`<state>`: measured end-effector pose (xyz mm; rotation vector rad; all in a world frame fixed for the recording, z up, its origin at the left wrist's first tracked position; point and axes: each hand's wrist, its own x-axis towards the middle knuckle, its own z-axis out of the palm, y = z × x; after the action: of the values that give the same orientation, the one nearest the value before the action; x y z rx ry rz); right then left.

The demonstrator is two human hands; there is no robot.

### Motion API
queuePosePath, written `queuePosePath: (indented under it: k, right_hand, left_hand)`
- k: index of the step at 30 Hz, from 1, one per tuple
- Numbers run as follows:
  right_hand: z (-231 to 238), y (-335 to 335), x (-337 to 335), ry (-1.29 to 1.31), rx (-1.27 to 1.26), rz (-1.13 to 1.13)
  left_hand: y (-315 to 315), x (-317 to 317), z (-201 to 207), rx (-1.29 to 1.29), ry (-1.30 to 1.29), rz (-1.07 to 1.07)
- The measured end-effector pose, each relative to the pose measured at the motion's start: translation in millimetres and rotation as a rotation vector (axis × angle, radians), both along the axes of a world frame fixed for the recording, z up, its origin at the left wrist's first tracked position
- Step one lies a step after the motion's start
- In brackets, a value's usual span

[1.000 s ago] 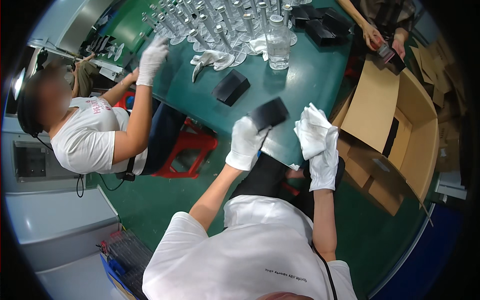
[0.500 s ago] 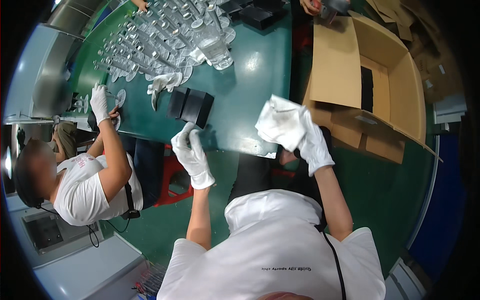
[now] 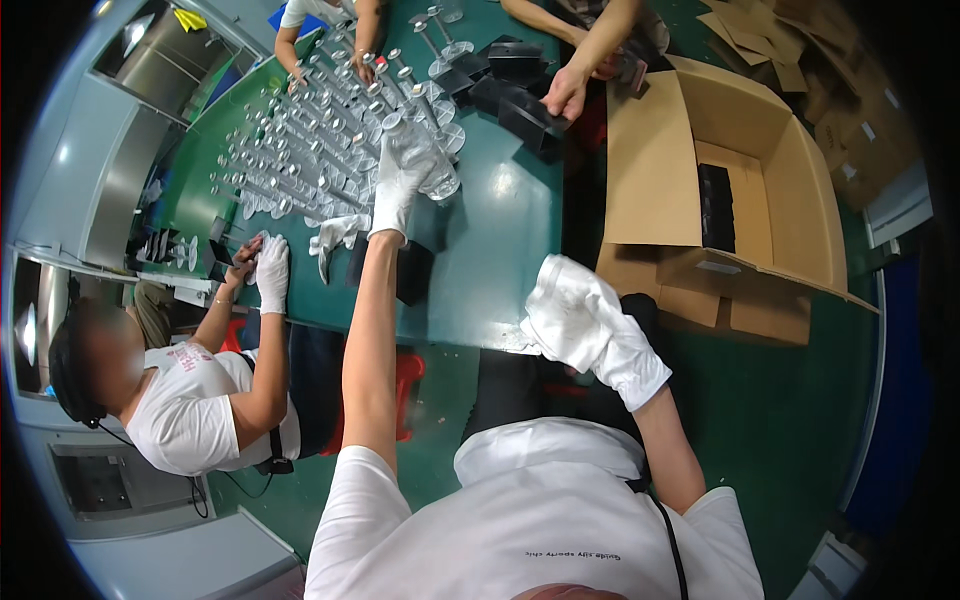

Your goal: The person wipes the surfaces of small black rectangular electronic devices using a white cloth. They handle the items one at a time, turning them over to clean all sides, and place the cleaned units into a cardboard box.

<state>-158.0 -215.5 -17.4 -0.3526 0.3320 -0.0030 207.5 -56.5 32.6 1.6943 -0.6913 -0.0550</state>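
Surface: green surface [image 3: 500, 290], rows of glasses [image 3: 300, 150] at far left.
Left hand [image 3: 400, 185]: gloved, stretched out, fingers on a clear glass [image 3: 432, 170]; grip cannot be judged.
Right hand [image 3: 600, 335]: gloved, clamped on white cloth [image 3: 560, 305], near edge.
Box [image 3: 720, 200]: open, right.

1 head camera (fisheye) looking steeply down.

Left hand [image 3: 398, 190] outstretched, arm straight; right hand [image 3: 590, 330] drawn back, elbow bent.
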Motion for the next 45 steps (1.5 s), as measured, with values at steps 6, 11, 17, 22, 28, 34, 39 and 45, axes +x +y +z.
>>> queuePosePath:
  k: [6, 11, 17, 22, 28, 34, 39, 45]
  right_hand:
    - [9, -15, 28, -0.040, 0.074, -0.163]
    - [24, -20, 44, -0.230, -0.352, -0.230]
    - [26, -26, 60, -0.340, -0.047, -0.223]
    - [28, -22, 57, -0.244, -0.149, -0.272]
    - [20, -20, 49, -0.267, -0.218, -0.261]
    - [34, -16, 55, -0.287, -0.045, -0.198]
    - [36, -17, 63, -0.238, 0.224, -0.126]
    - [23, -16, 63, -0.266, 0.063, -0.118]
  left_hand:
    - [-6, -14, -15, -0.015, 0.019, -0.092]
    - [-26, -92, 4, 0.177, -0.399, 0.034]
    - [-29, -142, 22, 0.558, -0.880, -0.094]
    - [-33, -158, 41, 0.726, -1.181, -0.095]
    - [-32, -161, 40, 0.782, -1.324, -0.068]
    - [-29, -159, 30, 0.590, -1.039, -0.123]
    - [-25, -141, 4, 0.149, -0.315, 0.034]
    - [-2, -78, -13, -0.244, -0.046, 0.205]
